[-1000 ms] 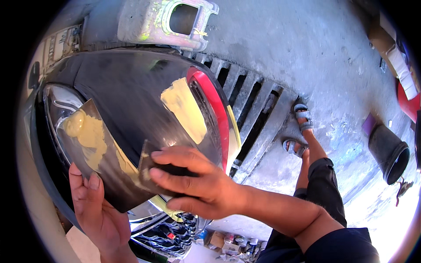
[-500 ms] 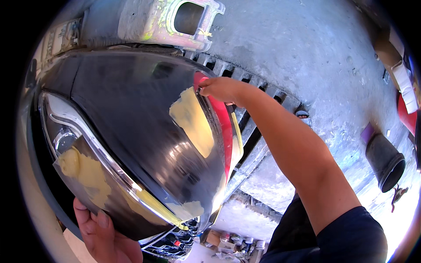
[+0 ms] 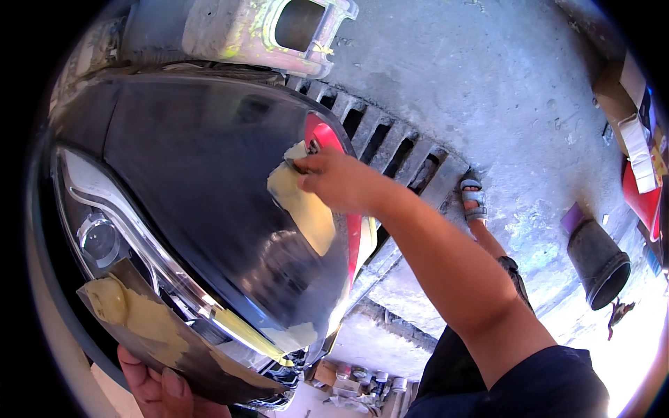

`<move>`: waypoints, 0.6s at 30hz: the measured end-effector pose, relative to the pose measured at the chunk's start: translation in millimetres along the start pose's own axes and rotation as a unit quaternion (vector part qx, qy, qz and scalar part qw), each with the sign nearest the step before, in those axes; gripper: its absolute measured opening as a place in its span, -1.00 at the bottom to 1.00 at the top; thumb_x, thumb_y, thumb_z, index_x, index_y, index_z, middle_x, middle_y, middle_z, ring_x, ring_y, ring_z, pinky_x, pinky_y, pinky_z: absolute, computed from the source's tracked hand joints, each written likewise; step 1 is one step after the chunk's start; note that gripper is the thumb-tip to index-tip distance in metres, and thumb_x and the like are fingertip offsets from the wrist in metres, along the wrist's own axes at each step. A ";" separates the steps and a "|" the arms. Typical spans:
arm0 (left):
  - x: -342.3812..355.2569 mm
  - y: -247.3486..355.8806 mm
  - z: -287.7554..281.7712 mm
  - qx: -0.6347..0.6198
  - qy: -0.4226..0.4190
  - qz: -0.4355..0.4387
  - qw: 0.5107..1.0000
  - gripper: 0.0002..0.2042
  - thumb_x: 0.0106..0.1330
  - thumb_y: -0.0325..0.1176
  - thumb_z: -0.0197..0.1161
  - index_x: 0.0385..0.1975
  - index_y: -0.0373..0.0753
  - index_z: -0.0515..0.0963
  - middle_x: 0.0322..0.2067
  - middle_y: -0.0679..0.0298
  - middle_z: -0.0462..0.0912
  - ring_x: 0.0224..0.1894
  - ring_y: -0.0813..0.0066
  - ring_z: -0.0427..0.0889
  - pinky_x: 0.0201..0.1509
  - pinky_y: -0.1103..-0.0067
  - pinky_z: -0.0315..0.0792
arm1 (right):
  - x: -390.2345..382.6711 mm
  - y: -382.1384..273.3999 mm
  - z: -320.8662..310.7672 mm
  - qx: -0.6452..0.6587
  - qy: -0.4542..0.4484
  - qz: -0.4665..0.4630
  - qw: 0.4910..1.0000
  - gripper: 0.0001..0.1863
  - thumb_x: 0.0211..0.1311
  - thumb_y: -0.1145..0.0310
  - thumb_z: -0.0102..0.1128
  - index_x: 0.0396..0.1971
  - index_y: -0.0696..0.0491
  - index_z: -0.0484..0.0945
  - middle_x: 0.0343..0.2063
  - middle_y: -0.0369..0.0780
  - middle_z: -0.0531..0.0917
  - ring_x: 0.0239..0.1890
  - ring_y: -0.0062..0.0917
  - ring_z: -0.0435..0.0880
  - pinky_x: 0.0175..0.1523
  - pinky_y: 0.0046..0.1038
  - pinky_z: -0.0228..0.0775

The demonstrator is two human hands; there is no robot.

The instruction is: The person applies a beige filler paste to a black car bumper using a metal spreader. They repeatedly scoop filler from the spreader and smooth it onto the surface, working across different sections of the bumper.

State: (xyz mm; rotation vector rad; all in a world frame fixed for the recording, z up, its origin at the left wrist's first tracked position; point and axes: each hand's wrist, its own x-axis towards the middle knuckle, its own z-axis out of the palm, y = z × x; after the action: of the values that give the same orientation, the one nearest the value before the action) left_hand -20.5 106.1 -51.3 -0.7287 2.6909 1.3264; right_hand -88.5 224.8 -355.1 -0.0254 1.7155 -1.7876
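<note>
My left hand (image 3: 164,390) grips a thin dark board (image 3: 209,359) by its near edge, and yellowish putty (image 3: 111,301) is heaped and smeared on it. The board overlaps the lower part of a car headlight (image 3: 97,240) with chrome trim. My right hand (image 3: 334,180) is closed at the upper part of a yellow putty patch (image 3: 310,219) on the dark car body panel (image 3: 202,174). A thin dark edge, seemingly a putty spreader (image 3: 290,166), shows under its fingertips; the rest is hidden by the fingers. Red masking (image 3: 322,132) borders the panel beside this hand.
A worn plastic stool (image 3: 233,31) lies beyond the car, near a slotted drain cover (image 3: 376,136). My sandalled foot (image 3: 474,198) rests on the concrete floor. A black bucket (image 3: 598,265) lies at right, below cardboard boxes (image 3: 620,97). Several cans (image 3: 362,376) stand low down.
My right hand has moved from the red-edged border left and down onto the putty patch. The board has shifted down and away from the panel, uncovering more of the headlight. The view has shifted slightly.
</note>
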 end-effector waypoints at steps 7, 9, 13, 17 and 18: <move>3.1 -1.2 -5.9 0.012 -0.022 0.007 1.000 -0.34 0.25 -0.26 0.16 0.32 -0.31 0.10 0.19 0.05 0.34 0.29 0.18 0.27 0.40 0.26 0.09 | -36.0 29.7 11.6 -0.018 -0.020 -0.065 0.998 -0.51 0.27 0.22 0.05 0.18 0.05 0.44 0.06 -0.04 0.50 0.17 -0.21 0.43 0.27 -0.34 0.21; 2.7 -3.5 -7.2 0.019 -0.026 0.002 0.999 -0.35 0.26 -0.24 0.16 0.32 -0.31 0.11 0.18 0.05 0.34 0.29 0.18 0.27 0.41 0.26 0.09 | -19.7 31.0 -7.9 0.036 0.008 0.008 0.999 -0.53 0.23 0.20 0.02 0.12 0.04 0.50 0.01 -0.04 0.55 0.14 -0.18 0.48 0.26 -0.34 0.25; 5.2 -5.1 -6.6 0.015 -0.014 0.011 1.000 -0.38 0.28 -0.21 0.14 0.32 -0.28 0.14 0.21 0.05 0.32 0.32 0.17 0.23 0.43 0.22 0.03 | 20.5 5.7 -38.3 0.035 -0.042 0.090 0.994 -0.50 0.26 0.19 0.03 0.19 0.03 0.44 0.12 -0.09 0.52 0.18 -0.27 0.46 0.25 -0.35 0.25; 1.8 -4.6 -9.8 0.020 0.018 0.031 0.999 -0.40 0.31 -0.21 0.12 0.32 -0.27 0.17 0.25 0.06 0.28 0.36 0.12 0.17 0.44 0.18 -0.04 | 13.6 -18.9 -20.7 -0.006 -0.056 0.040 0.998 -0.50 0.26 0.22 0.04 0.17 0.08 0.45 0.09 -0.04 0.53 0.15 -0.24 0.48 0.21 -0.36 0.27; 1.7 -4.4 -10.9 0.020 0.013 0.030 0.999 -0.40 0.31 -0.21 0.11 0.32 -0.27 0.16 0.25 0.06 0.27 0.36 0.12 0.15 0.44 0.19 -0.04 | 7.5 -19.9 -13.6 -0.009 -0.051 0.024 0.998 -0.51 0.26 0.22 0.04 0.16 0.10 0.45 0.07 -0.03 0.53 0.13 -0.23 0.49 0.20 -0.35 0.28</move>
State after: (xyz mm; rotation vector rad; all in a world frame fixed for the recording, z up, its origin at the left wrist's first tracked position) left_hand -18.5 94.9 -48.1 -0.6707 2.7719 1.2798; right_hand -109.0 232.0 -342.3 -0.0823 1.6461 -1.7071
